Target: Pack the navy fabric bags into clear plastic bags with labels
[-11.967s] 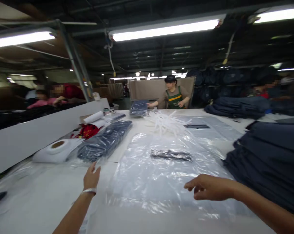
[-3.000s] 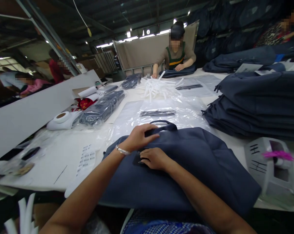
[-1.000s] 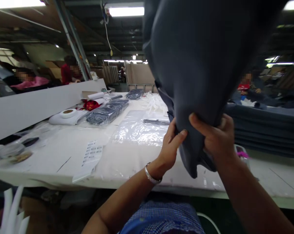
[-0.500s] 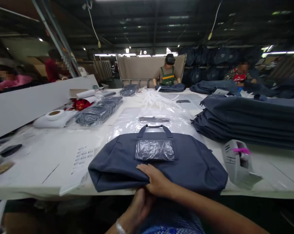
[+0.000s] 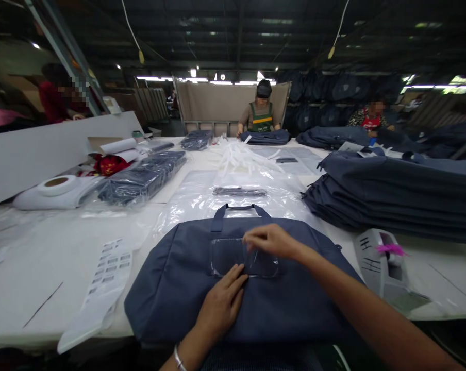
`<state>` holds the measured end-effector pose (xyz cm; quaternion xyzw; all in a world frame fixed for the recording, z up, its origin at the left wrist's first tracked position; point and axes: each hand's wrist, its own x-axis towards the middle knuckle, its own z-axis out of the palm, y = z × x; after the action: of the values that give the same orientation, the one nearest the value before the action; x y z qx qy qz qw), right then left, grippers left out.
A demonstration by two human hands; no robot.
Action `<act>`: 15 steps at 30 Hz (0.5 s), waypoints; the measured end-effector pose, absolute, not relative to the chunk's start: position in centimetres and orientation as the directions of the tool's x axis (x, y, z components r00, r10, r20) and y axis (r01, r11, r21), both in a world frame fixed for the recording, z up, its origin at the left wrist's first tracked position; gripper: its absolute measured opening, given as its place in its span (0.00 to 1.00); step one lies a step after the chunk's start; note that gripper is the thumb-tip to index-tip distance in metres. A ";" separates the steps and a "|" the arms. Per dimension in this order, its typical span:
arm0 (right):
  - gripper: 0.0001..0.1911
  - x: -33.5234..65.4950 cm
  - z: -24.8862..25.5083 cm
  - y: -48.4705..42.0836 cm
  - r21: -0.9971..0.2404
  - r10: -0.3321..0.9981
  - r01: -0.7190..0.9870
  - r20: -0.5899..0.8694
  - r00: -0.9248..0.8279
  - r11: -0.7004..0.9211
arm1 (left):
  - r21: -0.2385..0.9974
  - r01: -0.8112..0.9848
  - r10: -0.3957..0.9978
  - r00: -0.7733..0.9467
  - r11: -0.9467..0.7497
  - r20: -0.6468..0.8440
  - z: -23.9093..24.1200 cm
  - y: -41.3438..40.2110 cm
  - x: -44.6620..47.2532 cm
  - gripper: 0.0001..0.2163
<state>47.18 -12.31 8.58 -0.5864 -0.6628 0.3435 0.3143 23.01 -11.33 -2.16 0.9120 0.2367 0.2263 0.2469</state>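
Note:
A navy duffel bag (image 5: pixel 171 293) lies flat at the table's front edge, its handle (image 5: pixel 219 221) pointing away from me. On its front is a rectangular clear plastic pocket (image 5: pixel 225 252). My left hand (image 5: pixel 221 301) rests on the bag with fingers stretched out, the tips at the pocket's lower edge. Above the pocket my right hand (image 5: pixel 271 241) is closed in a pinch on clear plastic film (image 5: pixel 250 257), apparently part of the pocket's cover. The fingertips partly hide where the film is gripped.
Clear plastic bags (image 5: pixel 190 201) lie beyond the duffel. Stacked navy bags (image 5: pixel 391 196) and a tape dispenser (image 5: pixel 380 268) stand right. At left are a label sheet (image 5: pixel 105 278), a white roll (image 5: pixel 57 185) and wrapped bags (image 5: pixel 144 178). A co-worker (image 5: pixel 261 111) is across the table.
My left hand has come up from under the table edge onto the bag. My right hand has risen from the bag's lower edge to the pocket. The bag's front now lies flatter.

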 end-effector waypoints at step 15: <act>0.32 49.7 8.7 -10.6 -0.724 0.978 0.668 0.205 -0.030 0.172 | 0.511 0.347 0.554 0.762 -0.786 0.335 -2.0 -12.3 22.3 0.21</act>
<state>49.69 -10.65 8.68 -0.6035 -0.6819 0.2234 0.3479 22.33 -12.28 -1.97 0.9138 0.2464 0.2410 0.2147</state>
